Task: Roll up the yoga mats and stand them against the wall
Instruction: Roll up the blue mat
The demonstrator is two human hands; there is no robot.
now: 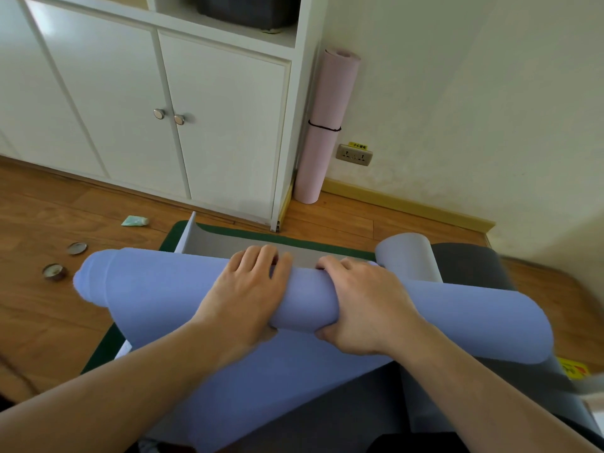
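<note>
On the floor [49,322] at the left I see 2 small round tins [55,272] and a crumpled green scrap [135,220], with the white cabinet [209,125] behind them. Across the middle lies the blue yoga mat [157,289], mostly rolled into a thick tube that rests on a dark green mat [170,243] (its unrolled tail runs back toward me). My left hand [245,289] lies flat over the top of the roll, fingers extended and pressing. Just right of it, my right hand [362,305] grips the roll, fingers over the far side and thumb tucked underneath. Farther right, a grey rolled mat [408,256] sits beside the blue one, touching it as far as I can tell. In the far corner a pink rolled mat [323,125], tied with a dark band, stands upright between cabinet and wall [474,93].
</note>
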